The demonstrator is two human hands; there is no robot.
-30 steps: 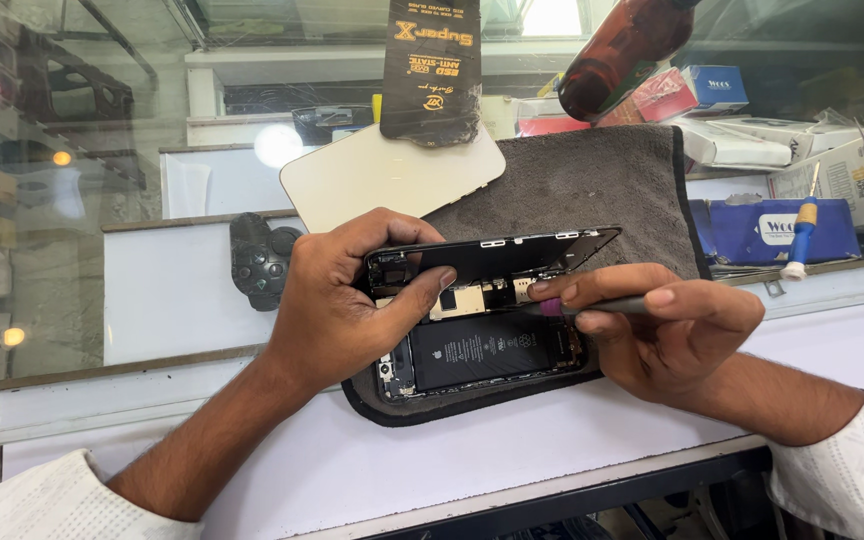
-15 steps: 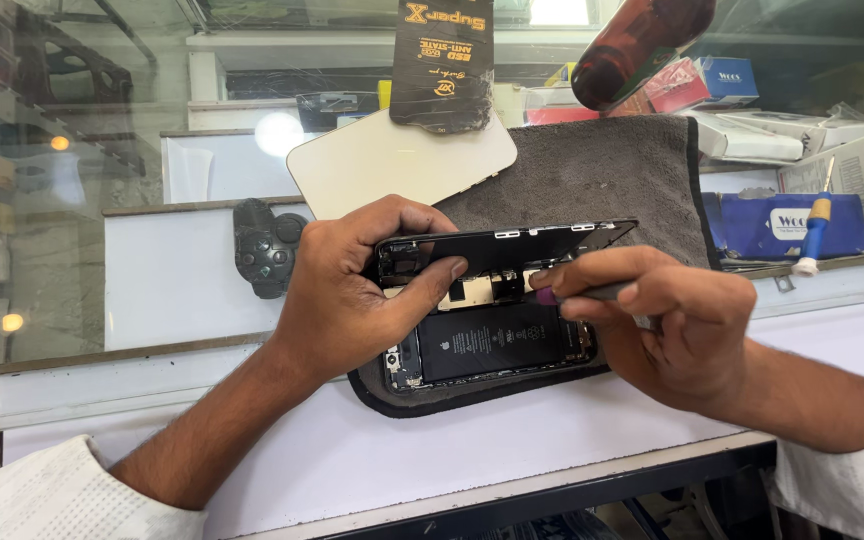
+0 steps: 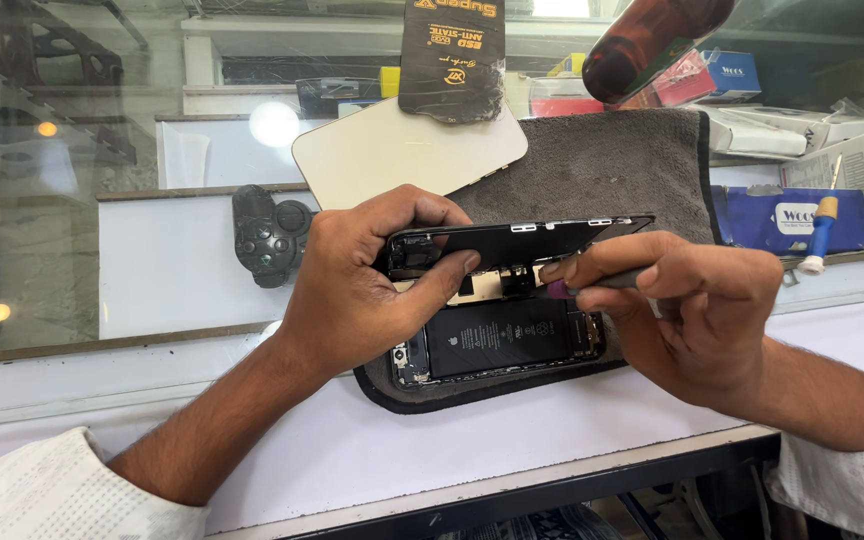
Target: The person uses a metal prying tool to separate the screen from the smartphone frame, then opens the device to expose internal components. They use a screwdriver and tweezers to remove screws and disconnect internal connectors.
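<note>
Opened phone (image 3: 497, 345) lies on a dark grey cloth (image 3: 592, 165) at the front of the white counter (image 3: 352, 460), back shell down, black battery (image 3: 497, 338) and boards exposed. Your left hand (image 3: 352, 290) has its fingers closed on the lifted screen panel (image 3: 512, 243), thumb under the near edge and fingers over the top, holding it tilted up like a book cover, apart from the shell along the near side. Your right hand (image 3: 697, 305) is pinched shut on a thin dark tool (image 3: 602, 283), its purple tip (image 3: 559, 290) just beside the connectors near the top of the shell; whether the tip touches them cannot be told. Judgement on handling: the panel is light, thin and stiff, but glass, so it is likely to crack if flexed or twisted; grip by the long edges only, as you do now, not the face. Probably still tied to the shell by flat cables near the tool tip, so it wants no wider opening and no sideways pull. The shell is light too and may slide on the cloth; the battery is soft-cased and best kept clear of the tip. Behind the cloth: a cream tablet back (image 3: 402, 150), a black game controller (image 3: 264, 235), a small yellow-handled screwdriver (image 3: 820, 225).
</note>
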